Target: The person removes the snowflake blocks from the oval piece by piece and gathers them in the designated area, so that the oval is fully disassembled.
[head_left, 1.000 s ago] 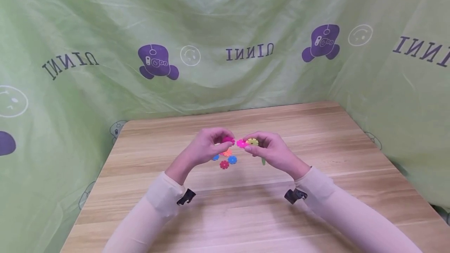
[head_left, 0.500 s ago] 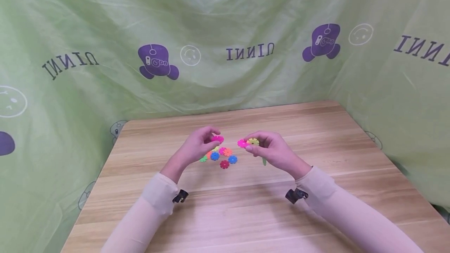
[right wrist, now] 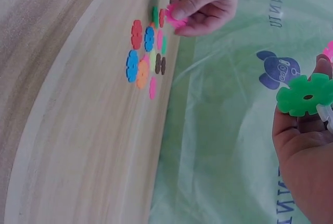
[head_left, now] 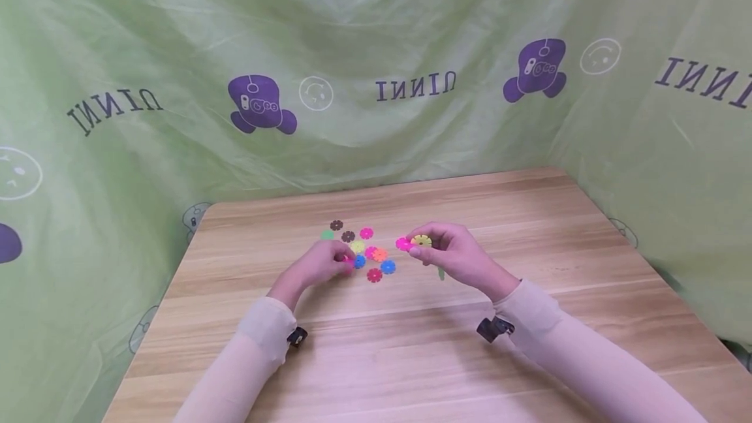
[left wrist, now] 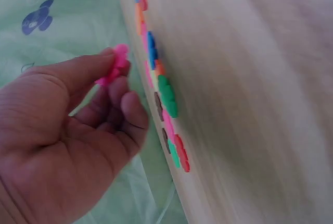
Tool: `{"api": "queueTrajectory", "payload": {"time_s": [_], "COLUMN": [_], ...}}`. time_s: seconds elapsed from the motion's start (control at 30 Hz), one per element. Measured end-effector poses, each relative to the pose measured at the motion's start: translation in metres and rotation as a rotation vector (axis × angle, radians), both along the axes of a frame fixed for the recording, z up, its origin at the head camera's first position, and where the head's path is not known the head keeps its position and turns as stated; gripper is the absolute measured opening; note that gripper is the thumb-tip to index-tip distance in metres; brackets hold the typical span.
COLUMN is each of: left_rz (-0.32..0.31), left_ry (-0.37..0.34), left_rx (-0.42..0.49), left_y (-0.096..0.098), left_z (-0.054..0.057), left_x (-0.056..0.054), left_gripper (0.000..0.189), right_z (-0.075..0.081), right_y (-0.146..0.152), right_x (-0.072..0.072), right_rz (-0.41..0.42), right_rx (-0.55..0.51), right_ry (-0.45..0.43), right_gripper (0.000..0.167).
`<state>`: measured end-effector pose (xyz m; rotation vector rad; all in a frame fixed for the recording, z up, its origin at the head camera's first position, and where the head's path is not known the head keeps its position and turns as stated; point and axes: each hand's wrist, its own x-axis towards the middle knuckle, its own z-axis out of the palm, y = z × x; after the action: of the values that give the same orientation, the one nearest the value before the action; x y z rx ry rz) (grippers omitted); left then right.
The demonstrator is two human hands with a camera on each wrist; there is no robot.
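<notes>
Between thumb and fingertips, my left hand (head_left: 317, 265) pinches a pink notched flower-shaped disc (left wrist: 119, 60). It is held over the left part of a cluster of such discs; a blue disc (head_left: 360, 262) lies close by it. My right hand (head_left: 461, 254) grips several interlocked discs to the right of the cluster. A pink disc (head_left: 403, 244) and a yellow disc (head_left: 421, 241) show at its fingertips. In the right wrist view, a green disc (right wrist: 296, 96) and a whitish disc (right wrist: 325, 114) also belong to the held piece. My fingers partly hide it.
Loose discs lie on the wooden table (head_left: 376, 358), among them a red disc (head_left: 374, 275), an orange disc (head_left: 380, 254) and a brown disc (head_left: 336, 225). A green printed cloth (head_left: 364, 142) hangs behind the table and along its sides.
My left hand has moved left and nearer to me, away from the right hand, uncovering discs at the back of the cluster. The right hand has stayed almost still with its joined discs.
</notes>
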<state>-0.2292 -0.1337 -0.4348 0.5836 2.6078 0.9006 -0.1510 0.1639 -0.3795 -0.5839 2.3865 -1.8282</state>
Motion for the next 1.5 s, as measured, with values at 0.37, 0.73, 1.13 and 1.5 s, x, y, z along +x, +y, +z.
{"api": "queueTrajectory", "payload": {"time_s": [0.37, 0.73, 1.13, 1.5], "left_rz": [-0.022, 0.021, -0.124, -0.210], "left_ry": [0.006, 0.071, 0.432, 0.245], "left_rx": [-0.137, -0.153, 0.166, 0.449], "left_y": [-0.002, 0.002, 0.038, 0.062], "left_z": [-0.007, -0.005, 0.054, 0.081], "left_x": [0.002, 0.003, 0.036, 0.060], "left_gripper": [0.021, 0.018, 0.016, 0.025], "right_z": [-0.005, -0.004, 0.001, 0.007], "right_y": [-0.002, -0.001, -0.002, -0.005], "right_x": [0.000, 0.000, 0.002, 0.003], "right_rz": [-0.001, 0.005, -0.008, 0.024], "right_rx": [0.024, 0.023, 0.020, -0.038], "right_ry": [-0.026, -0.037, -0.032, 0.006], "right_gripper": [0.024, 0.025, 0.026, 0.023]}}
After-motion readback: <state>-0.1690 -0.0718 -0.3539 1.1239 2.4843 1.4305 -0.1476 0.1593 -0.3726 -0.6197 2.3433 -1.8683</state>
